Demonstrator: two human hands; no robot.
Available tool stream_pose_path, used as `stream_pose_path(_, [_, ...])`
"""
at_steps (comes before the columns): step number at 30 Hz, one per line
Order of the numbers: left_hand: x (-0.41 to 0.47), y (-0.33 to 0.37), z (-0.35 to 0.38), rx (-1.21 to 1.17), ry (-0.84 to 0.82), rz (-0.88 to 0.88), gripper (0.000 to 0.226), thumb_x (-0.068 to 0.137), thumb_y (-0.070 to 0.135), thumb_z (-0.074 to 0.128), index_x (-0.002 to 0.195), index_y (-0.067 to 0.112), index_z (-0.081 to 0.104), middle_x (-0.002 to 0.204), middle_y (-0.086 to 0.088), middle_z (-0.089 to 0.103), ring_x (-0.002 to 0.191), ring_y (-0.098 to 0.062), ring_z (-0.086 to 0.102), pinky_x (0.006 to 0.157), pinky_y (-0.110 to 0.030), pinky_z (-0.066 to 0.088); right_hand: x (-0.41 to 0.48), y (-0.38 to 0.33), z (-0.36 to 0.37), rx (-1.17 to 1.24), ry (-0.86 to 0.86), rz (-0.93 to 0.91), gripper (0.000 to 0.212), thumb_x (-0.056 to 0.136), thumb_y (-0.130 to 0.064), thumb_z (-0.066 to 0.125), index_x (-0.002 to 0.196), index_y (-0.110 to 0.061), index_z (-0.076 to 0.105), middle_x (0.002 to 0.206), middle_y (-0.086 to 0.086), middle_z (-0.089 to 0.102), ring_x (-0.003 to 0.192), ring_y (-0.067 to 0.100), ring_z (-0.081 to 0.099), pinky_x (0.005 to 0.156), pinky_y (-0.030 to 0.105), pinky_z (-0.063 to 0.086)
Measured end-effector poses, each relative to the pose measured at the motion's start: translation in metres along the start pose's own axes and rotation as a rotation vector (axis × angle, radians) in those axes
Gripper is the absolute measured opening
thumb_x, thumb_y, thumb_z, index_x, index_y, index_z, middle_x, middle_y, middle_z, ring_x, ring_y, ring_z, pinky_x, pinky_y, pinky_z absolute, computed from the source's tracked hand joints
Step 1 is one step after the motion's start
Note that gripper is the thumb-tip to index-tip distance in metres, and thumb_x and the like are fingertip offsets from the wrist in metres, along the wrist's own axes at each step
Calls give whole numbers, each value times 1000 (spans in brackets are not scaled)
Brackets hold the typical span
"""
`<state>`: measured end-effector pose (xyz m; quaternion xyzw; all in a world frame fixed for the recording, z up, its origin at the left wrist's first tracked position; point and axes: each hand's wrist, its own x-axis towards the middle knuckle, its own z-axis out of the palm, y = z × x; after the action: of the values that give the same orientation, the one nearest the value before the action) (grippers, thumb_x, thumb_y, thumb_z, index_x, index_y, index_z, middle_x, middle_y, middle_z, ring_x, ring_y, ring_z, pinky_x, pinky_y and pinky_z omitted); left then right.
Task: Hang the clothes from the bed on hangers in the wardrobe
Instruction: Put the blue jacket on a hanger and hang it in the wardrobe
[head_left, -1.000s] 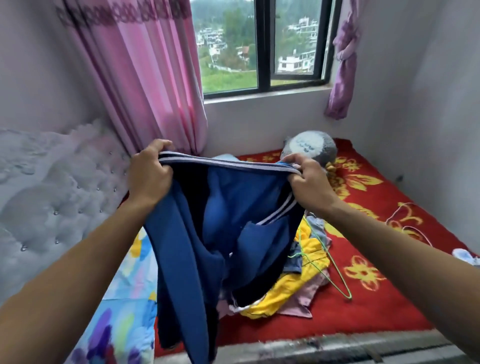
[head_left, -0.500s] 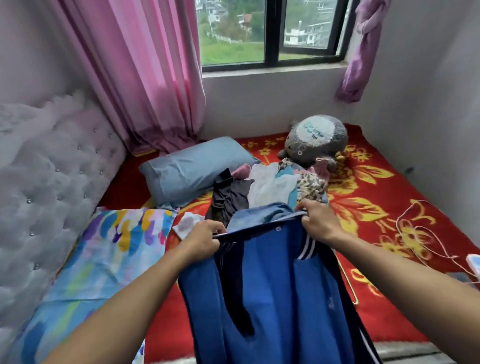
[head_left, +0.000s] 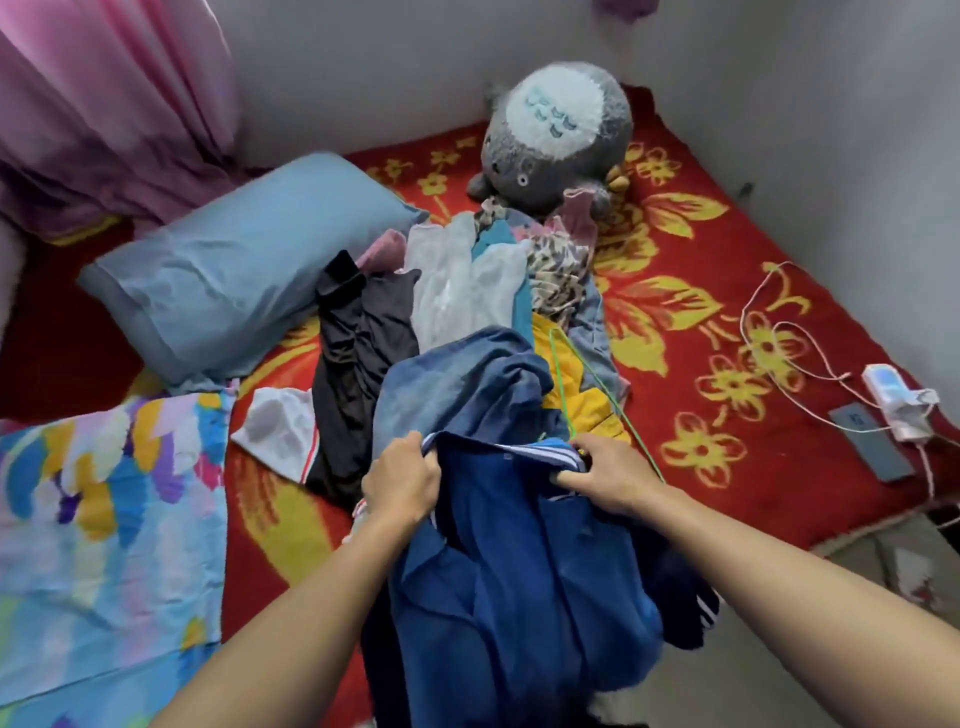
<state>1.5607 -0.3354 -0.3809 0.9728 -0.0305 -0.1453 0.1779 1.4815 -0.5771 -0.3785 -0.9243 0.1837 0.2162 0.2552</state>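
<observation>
From the camera on the head, we look down at the bed, which has a red cover with yellow flowers. We hold a blue jacket by its top edge, where the white stripes are. Our left hand grips one side and our right hand grips the other, with the fingers of both curled tight around the cloth. The rest of the jacket hangs down between our arms, over the near edge of the bed.

Just behind the jacket lies a pile of clothes in the middle of the bed: black, white, yellow and spotted ones. A thin green hanger lies on the pile near our right hand. It may touch the hand, but the wire is too thin for us to tell.

A grey plush toy sits at the far end of the pile, by the wall. A blue pillow lies to the left, under a pink curtain. A colourful sheet covers the near left. On the right, a phone lies beside a white cable.
</observation>
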Motion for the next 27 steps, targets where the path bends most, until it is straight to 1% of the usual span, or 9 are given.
stream_pose_path(3, [12,-5,25,-40,-26,-52,26,97,32,38,91,12,54,102,-14,62,94,-38,58,74,-41,45,11,26,29,209,-196,98,53,80,-53,70,121,-20,62,110,1,65,98,16,59,83,28,44])
stream_pose_path(7, [23,-10,43,-154,-41,-97,27,97,33,42,80,14,50,92,-15,63,88,-37,57,69,-40,41,52,73,52,198,-149,230,28,90,-34,59,107,-14,69,110,9,69,105,27,61,82,29,44])
stream_pose_path(9, [27,-13,50,-197,-46,-133,30,96,36,44,70,20,43,82,-11,62,81,-36,56,66,-38,39,78,90,55,114,-133,294,25,91,-21,52,108,-15,68,116,15,67,110,33,59,85,34,44])
stream_pose_path(13, [31,-15,67,-267,-31,-200,34,95,38,46,68,18,44,67,-2,56,73,-31,53,65,-39,38,134,103,64,26,-125,275,45,88,-12,49,134,-11,48,130,19,57,117,37,55,91,38,46])
stream_pose_path(17, [29,-18,86,-317,8,-235,29,94,36,47,71,18,49,66,1,56,73,-28,54,69,-42,41,176,102,88,95,-204,239,73,84,-15,62,146,-11,23,129,21,55,113,39,56,84,39,45])
stream_pose_path(19, [28,-22,90,-317,29,-258,30,90,44,44,70,21,48,68,4,56,76,-28,54,70,-44,43,187,98,94,134,-203,240,87,83,-20,66,151,-17,13,129,21,56,114,39,56,85,38,44])
stream_pose_path(21, [26,-22,86,-301,42,-297,33,85,49,41,69,22,46,69,4,56,77,-28,53,71,-44,42,187,89,91,122,-77,208,72,90,-30,61,148,-19,21,124,23,59,111,42,56,82,41,42])
stream_pose_path(24, [31,-16,66,-337,72,-324,28,92,32,48,69,15,48,67,0,54,71,-28,52,64,-42,39,175,70,58,163,223,124,38,98,-42,44,129,-21,50,109,23,64,101,44,58,76,44,42])
stream_pose_path(27, [44,-10,38,-338,126,-310,18,93,14,50,78,9,58,72,0,59,73,-22,54,64,-36,37,156,56,14,380,304,-67,17,96,-32,54,101,-26,69,87,5,70,85,31,64,69,37,44])
